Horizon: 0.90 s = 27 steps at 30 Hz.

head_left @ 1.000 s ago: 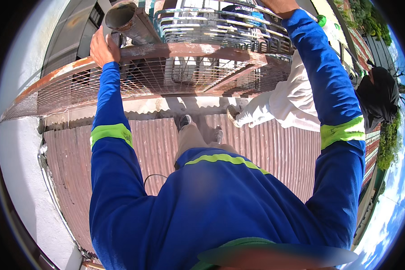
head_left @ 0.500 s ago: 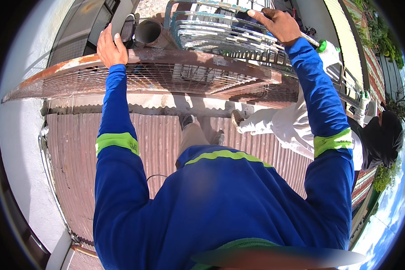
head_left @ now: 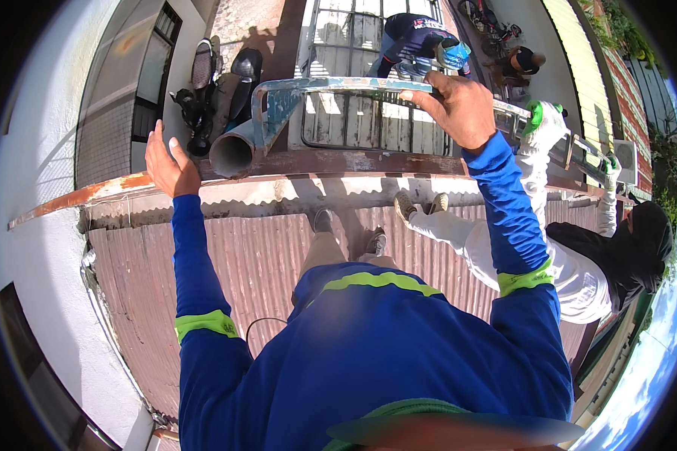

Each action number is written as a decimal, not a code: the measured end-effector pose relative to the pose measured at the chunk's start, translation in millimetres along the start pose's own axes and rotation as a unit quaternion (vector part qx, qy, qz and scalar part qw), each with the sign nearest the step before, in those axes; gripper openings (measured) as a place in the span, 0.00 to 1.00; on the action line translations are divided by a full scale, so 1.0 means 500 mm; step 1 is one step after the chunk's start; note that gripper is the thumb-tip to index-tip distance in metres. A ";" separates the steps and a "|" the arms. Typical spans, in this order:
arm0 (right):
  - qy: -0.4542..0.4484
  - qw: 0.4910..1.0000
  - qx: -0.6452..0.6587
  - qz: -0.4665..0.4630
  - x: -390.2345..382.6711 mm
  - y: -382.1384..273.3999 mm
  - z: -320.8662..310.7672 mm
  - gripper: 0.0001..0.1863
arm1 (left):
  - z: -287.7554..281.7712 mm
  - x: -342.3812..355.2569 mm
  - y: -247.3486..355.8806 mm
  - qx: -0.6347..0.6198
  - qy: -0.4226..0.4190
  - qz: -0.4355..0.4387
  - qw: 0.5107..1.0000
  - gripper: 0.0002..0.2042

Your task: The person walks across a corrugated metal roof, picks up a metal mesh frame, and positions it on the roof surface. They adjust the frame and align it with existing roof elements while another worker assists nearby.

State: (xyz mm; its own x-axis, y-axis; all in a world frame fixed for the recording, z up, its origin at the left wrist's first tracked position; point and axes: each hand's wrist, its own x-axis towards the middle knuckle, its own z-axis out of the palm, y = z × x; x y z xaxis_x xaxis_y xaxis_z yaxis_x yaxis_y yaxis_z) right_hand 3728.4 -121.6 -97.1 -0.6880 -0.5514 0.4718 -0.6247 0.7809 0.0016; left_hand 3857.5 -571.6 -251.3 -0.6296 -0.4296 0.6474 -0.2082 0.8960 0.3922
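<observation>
My right hand [head_left: 462, 113] is closed over the top edge of a metal grille [head_left: 338, 84] with peeling blue and white paint, now seen nearly edge-on. My left hand [head_left: 171, 161] is open, fingers pointing up, holding nothing. It is by the rusty brown top rail [head_left: 105, 189] of the railing; whether it touches the rail I cannot tell. Between my hands, the round end of a wide grey pipe [head_left: 232, 156] stands beside the grille's left corner. At right, a co-worker's gloved hand [head_left: 543, 124] grips the grille farther along.
Corrugated brown roofing sheets [head_left: 203, 263] lie underfoot. The co-worker in white trousers [head_left: 466, 233] leans at my right. Beyond the railing, far below, are a person in a blue cap [head_left: 453, 54], another person [head_left: 523, 62], a motorbike [head_left: 489, 19] and a black scooter [head_left: 244, 71].
The grille has turned from showing several bars to nearly edge-on, my right hand still on it. The view has tipped forward, bringing in the people below. My left hand stays open.
</observation>
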 end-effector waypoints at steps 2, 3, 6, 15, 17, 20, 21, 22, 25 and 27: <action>-0.041 0.998 0.035 0.010 0.006 0.002 -0.012 0.26 | -0.002 0.002 0.007 -0.009 -0.006 -0.006 1.000 0.22; -0.061 0.997 0.048 0.008 0.010 0.005 -0.019 0.26 | -0.003 0.004 0.010 -0.013 -0.010 -0.001 1.000 0.22; -0.084 0.994 0.064 -0.003 0.024 0.020 -0.037 0.29 | -0.007 0.007 0.013 -0.023 -0.030 0.003 0.999 0.22; -0.116 0.993 0.026 0.020 0.050 0.032 -0.016 0.25 | 0.006 0.010 0.006 -0.049 -0.049 -0.012 0.998 0.20; -0.099 0.995 0.019 0.023 0.054 0.026 -0.010 0.24 | 0.005 0.006 0.001 -0.045 -0.057 -0.018 0.997 0.20; -0.085 0.995 0.031 0.043 0.046 0.027 0.002 0.23 | 0.007 0.005 -0.006 -0.043 -0.073 -0.035 0.996 0.20; -0.107 0.992 0.033 0.057 0.039 0.031 0.007 0.23 | 0.011 0.006 -0.006 -0.057 -0.066 -0.033 0.996 0.21; -0.091 0.994 0.046 0.036 0.030 0.035 0.013 0.23 | 0.012 0.006 -0.008 -0.053 -0.066 -0.036 0.996 0.22; -0.061 0.994 0.085 0.021 0.008 0.042 0.032 0.18 | 0.020 0.008 -0.020 -0.053 -0.061 0.008 0.997 0.22; -0.050 0.993 0.102 0.019 0.006 0.037 0.037 0.15 | 0.026 -0.001 -0.041 -0.070 -0.047 -0.011 0.996 0.20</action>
State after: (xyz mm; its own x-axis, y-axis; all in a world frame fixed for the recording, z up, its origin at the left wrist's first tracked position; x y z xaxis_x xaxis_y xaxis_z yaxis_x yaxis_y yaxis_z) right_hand 3707.8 -114.3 -112.1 -0.7397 -0.5562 0.3788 -0.6519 0.7319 -0.1983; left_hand 3852.3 -588.4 -268.1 -0.6940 -0.4315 0.5763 -0.1214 0.8592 0.4970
